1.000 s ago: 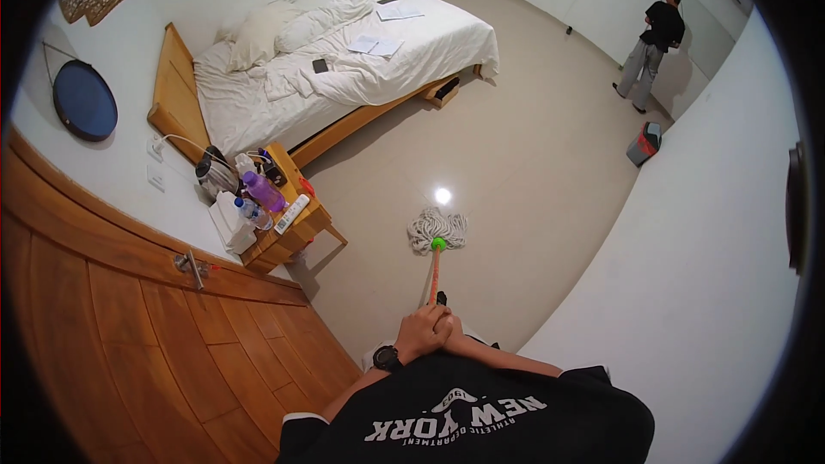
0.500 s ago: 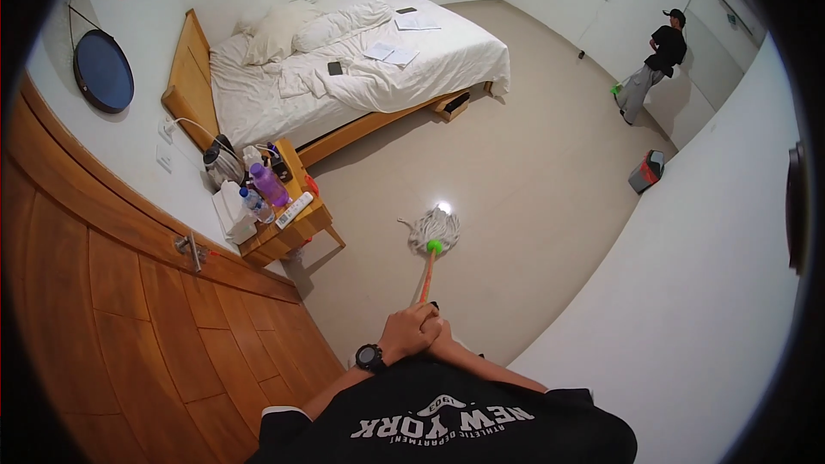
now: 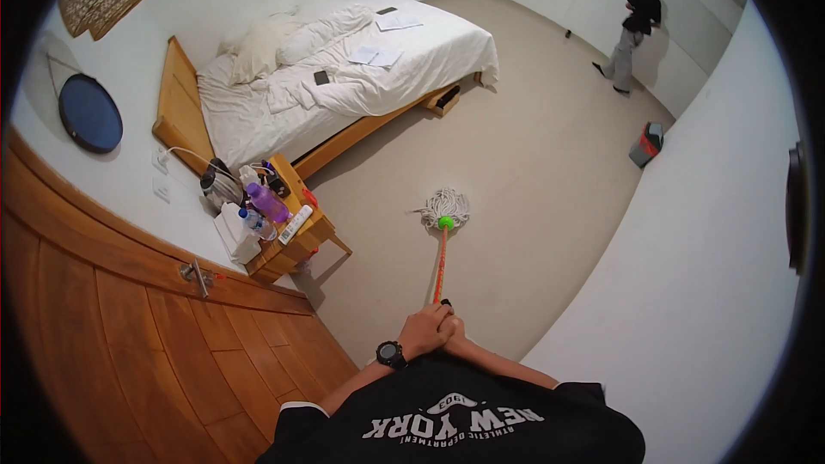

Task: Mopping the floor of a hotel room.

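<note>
A string mop (image 3: 442, 265) with an orange handle reaches forward from my body. Its grey-white strands (image 3: 447, 204) lie spread on the beige floor, under a bright green collar. My left hand (image 3: 424, 331), with a black watch on the wrist, is closed around the upper handle. Right beside it and partly behind it, my right hand (image 3: 457, 334) is wrapped round the same handle. The two hands overlap near my chest, so some of the right fingers are hidden.
At left stand a wooden door (image 3: 146, 335) and a nightstand (image 3: 296, 249) with bottles and a kettle (image 3: 220, 185). Beyond is a bed (image 3: 361, 86) with papers. A bin (image 3: 646, 145) sits by the right wall; another person (image 3: 640, 21) is at the far right.
The mop head has moved forward and slightly right across the floor. My view has shifted a little. The other person has changed stance near the far wall.
</note>
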`<state>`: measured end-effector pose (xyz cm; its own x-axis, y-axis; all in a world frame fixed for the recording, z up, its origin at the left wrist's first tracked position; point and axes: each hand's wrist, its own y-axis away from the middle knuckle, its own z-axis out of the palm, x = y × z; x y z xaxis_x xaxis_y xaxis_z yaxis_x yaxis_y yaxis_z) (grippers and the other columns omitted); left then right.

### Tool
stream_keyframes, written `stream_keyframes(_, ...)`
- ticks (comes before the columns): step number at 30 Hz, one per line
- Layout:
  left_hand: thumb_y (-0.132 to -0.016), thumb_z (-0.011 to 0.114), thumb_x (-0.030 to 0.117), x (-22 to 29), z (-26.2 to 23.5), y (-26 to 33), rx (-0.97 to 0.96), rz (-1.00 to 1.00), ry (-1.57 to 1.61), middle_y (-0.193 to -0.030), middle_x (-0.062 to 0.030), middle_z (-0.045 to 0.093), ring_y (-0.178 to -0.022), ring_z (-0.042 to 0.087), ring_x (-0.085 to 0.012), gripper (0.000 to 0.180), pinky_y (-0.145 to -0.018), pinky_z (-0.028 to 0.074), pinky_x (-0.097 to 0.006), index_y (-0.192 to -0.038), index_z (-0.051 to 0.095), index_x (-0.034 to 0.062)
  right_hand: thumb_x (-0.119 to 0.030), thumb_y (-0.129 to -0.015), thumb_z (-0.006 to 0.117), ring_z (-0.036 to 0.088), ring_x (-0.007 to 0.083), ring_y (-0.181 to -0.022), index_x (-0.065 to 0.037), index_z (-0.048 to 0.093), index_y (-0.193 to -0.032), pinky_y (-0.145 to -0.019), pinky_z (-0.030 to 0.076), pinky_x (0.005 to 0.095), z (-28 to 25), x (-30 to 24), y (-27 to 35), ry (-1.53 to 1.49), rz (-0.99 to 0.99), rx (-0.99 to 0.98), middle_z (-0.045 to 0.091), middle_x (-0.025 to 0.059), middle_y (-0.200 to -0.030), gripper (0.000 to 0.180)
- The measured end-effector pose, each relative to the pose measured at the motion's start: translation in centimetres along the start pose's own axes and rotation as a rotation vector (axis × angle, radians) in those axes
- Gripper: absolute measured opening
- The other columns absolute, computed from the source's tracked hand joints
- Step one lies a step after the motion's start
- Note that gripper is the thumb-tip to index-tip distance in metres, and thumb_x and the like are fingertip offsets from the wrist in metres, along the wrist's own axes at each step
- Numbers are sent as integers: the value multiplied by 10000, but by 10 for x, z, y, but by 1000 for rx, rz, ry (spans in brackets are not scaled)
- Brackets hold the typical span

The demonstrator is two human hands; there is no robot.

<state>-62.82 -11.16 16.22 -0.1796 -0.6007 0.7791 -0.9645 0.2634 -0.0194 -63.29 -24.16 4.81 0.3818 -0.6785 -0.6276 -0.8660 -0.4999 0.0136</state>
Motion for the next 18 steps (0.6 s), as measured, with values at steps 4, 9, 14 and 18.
stream_keyframes(4, -901, 528, 326, 20, -12, -1, -120, 27, -134, -977, -132, 641, -916, 618, -332, 292, -757, 514, -424, -1025, 600, 72, -336, -795, 603, 648, 276, -846, -127, 644, -935, -661, 520, 421, -37, -28, -3, 112, -15, -67, 667, 103, -917, 255)
stream_keyframes(9, -925, 492, 287, -19, 16, -19, -18, 79, -18, -984, -150, 637, -929, 612, -343, 276, -789, 505, -435, -1019, 596, 49, -310, -783, 604, 645, 286, -814, -135, 650, -884, -645, 514, 436, 16, 30, -29, 104, 78, -20, 658, 93, -873, 207)
stream_keyframes(14, -935, 481, 303, -51, 39, -34, -53, 33, 0, -1001, -157, 623, -970, 587, -343, 298, -824, 492, -441, -1034, 598, 47, -328, -764, 621, 638, 289, -857, -132, 652, -903, -689, 522, 423, 31, 54, -39, 116, 164, -152, 650, 101, -905, 242)
stream_keyframes(18, -919, 509, 389, -6, 30, -30, -210, 69, -78, -1077, -152, 602, -1013, 559, -343, 383, -860, 484, -433, -1076, 599, 51, -352, -767, 630, 616, 296, -923, -112, 645, -945, -760, 516, 419, 12, 44, -29, 19, -108, 175, 635, 123, -987, 298)
